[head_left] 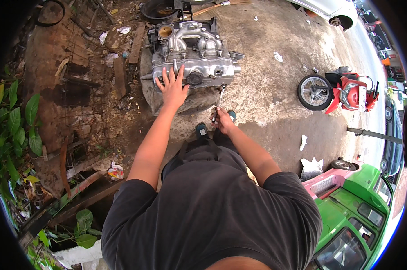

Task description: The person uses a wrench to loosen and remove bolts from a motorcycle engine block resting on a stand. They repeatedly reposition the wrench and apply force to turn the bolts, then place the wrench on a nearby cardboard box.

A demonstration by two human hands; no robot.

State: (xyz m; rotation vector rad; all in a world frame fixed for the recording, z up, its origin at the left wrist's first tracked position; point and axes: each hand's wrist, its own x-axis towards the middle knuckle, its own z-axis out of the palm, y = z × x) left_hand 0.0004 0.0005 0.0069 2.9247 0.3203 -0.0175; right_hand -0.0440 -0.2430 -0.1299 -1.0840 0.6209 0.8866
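Observation:
A silvery metal engine (192, 49) stands in front of me, its ribbed valve cover (203, 66) facing up with a dark round cap (195, 78) on it. Spread over the cover's left part, my left hand (172, 90) lies with fingers apart, pressing on the metal. My right hand (222, 120) is closed round the lower end of a long wrench (220, 101). The wrench's upper end meets the engine's near right corner; the fastener there is too small to make out.
A red motorcycle (347, 94) stands to the right, with a green vehicle (352, 202) nearer me. At the far right is a white car (331, 11). Wooden planks (119, 76), litter and leafy plants (14, 121) line the left. A black basin (158, 11) sits behind the engine.

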